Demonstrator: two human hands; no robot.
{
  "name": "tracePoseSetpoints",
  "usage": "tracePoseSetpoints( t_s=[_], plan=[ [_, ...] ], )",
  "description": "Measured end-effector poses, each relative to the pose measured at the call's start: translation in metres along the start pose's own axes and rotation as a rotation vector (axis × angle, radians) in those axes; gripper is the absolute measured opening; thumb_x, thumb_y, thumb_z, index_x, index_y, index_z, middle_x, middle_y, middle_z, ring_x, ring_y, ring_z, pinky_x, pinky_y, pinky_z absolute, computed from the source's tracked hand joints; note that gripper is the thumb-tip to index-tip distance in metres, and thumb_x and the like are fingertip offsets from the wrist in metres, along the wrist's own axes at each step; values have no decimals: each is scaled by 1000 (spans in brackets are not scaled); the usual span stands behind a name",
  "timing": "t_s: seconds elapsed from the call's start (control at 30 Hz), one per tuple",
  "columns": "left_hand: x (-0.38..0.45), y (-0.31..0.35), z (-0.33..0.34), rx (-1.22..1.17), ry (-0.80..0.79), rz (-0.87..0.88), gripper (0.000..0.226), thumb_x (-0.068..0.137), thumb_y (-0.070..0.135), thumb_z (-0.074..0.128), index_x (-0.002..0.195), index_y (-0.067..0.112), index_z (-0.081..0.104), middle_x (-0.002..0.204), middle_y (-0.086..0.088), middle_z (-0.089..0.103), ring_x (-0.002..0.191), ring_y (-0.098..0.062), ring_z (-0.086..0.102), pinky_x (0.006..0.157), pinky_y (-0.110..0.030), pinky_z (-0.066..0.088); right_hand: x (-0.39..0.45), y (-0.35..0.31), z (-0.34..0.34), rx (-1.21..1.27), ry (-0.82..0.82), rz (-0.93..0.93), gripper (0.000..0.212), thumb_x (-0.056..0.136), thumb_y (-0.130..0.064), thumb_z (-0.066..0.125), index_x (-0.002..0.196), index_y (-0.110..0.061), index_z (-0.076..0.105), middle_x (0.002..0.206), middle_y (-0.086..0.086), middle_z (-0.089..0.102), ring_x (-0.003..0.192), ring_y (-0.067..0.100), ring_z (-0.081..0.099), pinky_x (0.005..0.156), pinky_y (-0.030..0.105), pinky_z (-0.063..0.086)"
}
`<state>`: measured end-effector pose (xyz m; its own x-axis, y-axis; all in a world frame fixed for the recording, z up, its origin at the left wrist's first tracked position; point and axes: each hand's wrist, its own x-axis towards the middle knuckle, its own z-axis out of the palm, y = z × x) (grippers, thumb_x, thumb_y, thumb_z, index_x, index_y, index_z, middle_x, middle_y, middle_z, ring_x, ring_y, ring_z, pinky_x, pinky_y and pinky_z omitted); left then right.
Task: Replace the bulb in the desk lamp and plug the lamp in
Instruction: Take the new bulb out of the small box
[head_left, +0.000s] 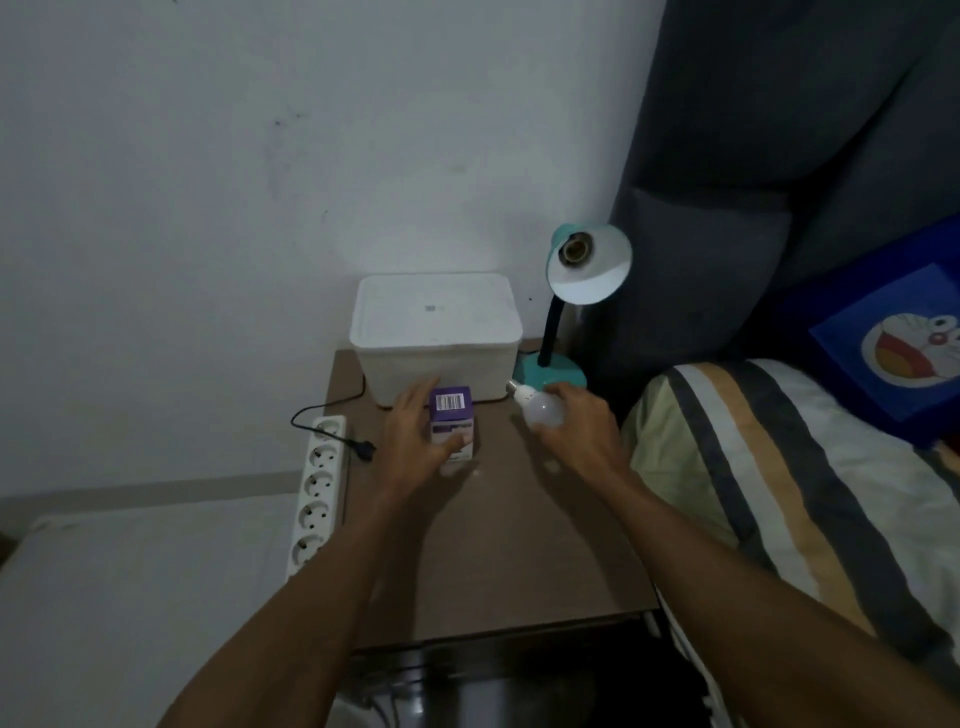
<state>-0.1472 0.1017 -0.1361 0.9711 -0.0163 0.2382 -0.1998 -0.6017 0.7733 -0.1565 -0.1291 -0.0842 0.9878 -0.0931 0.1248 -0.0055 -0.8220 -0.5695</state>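
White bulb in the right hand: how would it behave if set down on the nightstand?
Likely to roll: the bulb has a round globe tapering to a narrow screw base, with no flat side for the tabletop. Probably light: the right hand holds it alone. Its smooth shell may be slippery and could be fragile.

Dim, bluish, soft picture; edges bend from the wide lens.

A home bedroom: striped bedding (769, 483) beside a bedside table (498, 545) holding a lamp (576, 291).
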Motion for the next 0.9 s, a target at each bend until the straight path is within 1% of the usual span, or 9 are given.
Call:
tracePoseSetpoints(
  t_s=[0.17,0.23,0.3,0.37,0.43,0.57,0.73,0.83,0.9],
  plan=[
    [1,-15,11,-126,-48,-86,100,74,23,95,157,19,39,152,-3,51,134,-15,52,109,-42,52,-1,14,32,32,-23,101,38,89,-43,66,119,-22,67,113,5,69,100,23,65,86,32,53],
    [2,-19,15,-160,-60,-127,101,74,21,94,158,17,38,146,3,54,130,-12,54,102,-25,54,1,16,43,31,-11,138,38,89,-53,62,116,-26,67,110,2,69,97,19,65,85,34,55],
    [3,-22,17,-184,-63,-164,97,77,17,92,159,17,38,140,8,54,124,-6,54,86,-4,50,5,17,52,-14,-38,158,38,91,-44,65,123,-23,65,116,5,68,101,21,64,86,35,55],
    [5,-25,18,-177,-59,-163,92,81,16,90,159,16,40,141,4,56,124,-5,54,81,3,46,9,18,57,-46,-65,159,40,92,-38,66,128,-20,62,119,8,66,105,23,63,85,32,52],
    [6,-29,18,-174,-55,-161,90,82,16,89,158,16,41,146,0,56,128,-8,54,86,-1,49,13,21,62,-75,-75,155,42,92,-36,68,131,-21,61,121,8,66,107,24,63,83,30,49],
    [10,-31,17,-177,-42,-147,89,81,16,89,157,19,44,148,-4,58,131,-13,57,102,-28,55,17,22,66,-34,-88,151,44,91,-29,70,132,-18,62,125,10,65,111,25,61,90,33,50],
    [11,-33,18,-184,-43,-144,90,82,16,88,158,18,41,148,-4,59,128,-10,57,99,-23,52,23,14,60,-50,-87,131,47,91,-34,66,135,-18,60,130,8,62,116,23,59,96,35,50],
    [10,-34,18,-186,-42,-143,91,82,14,88,159,17,40,148,-5,59,128,-10,57,98,-20,52,31,-2,51,-8,-49,-53,47,89,-29,72,133,-15,62,131,7,63,120,23,57,97,31,45],
    [10,-35,19,-190,-39,-137,91,81,13,89,159,16,41,148,-6,59,128,-13,59,102,-29,55,41,-18,47,35,-59,-208,42,89,-24,73,129,-14,66,128,6,66,118,22,60,98,33,48]
  ],
)
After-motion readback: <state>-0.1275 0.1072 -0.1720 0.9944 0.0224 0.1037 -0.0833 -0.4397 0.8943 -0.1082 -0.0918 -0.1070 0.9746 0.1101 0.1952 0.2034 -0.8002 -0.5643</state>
